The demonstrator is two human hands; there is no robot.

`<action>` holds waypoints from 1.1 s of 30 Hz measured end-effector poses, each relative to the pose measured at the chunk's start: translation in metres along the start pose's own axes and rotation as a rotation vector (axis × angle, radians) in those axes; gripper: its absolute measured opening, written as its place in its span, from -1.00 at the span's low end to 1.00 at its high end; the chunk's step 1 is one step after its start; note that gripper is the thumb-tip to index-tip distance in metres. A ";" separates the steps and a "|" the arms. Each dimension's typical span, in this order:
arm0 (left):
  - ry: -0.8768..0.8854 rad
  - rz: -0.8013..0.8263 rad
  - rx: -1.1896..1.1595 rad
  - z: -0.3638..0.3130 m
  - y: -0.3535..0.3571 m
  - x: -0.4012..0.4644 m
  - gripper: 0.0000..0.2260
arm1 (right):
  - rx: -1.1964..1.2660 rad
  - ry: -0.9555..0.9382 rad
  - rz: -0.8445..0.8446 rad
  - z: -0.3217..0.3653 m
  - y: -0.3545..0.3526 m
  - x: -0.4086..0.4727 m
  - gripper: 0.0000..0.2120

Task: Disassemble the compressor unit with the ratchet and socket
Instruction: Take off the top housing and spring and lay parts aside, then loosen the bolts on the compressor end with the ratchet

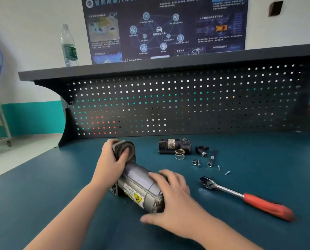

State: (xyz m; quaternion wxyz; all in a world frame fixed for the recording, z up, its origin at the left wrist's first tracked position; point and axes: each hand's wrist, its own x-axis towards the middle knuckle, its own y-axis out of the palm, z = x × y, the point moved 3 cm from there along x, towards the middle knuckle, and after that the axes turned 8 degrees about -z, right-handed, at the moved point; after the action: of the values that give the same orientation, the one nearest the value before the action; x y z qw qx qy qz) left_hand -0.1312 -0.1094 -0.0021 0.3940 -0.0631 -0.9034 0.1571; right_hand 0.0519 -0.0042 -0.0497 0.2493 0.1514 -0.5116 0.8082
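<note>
Both hands grip compressor (139,184), left hand (112,159) curled on far end, right hand (170,201) spread over near end; ratchet (244,197) lies free, nearest right.

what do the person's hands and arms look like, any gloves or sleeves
The left hand and right hand are bare, with no gloves. Both forearms are uncovered as far as the frame's bottom edge, so no sleeves show. No rings, watch or wristbands are visible, and there are no markings on either arm.
</note>
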 end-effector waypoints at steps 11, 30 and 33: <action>-0.091 0.360 0.554 -0.039 0.051 0.037 -0.74 | 0.457 0.265 -0.153 -0.045 -0.026 0.015 -0.46; -0.185 0.584 0.761 -0.002 0.105 0.055 -0.89 | -0.428 0.829 0.239 -0.133 -0.081 0.001 -0.55; -0.156 0.595 0.855 -0.002 0.096 0.056 -0.78 | -0.401 0.787 0.322 -0.136 -0.075 0.001 -0.75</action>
State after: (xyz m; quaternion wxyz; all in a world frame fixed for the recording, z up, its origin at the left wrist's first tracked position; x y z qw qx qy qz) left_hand -0.1684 -0.0046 0.0059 0.2544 -0.1388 -0.7284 0.6209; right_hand 0.0940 0.1452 -0.0518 0.3202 -0.2991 -0.5412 0.7177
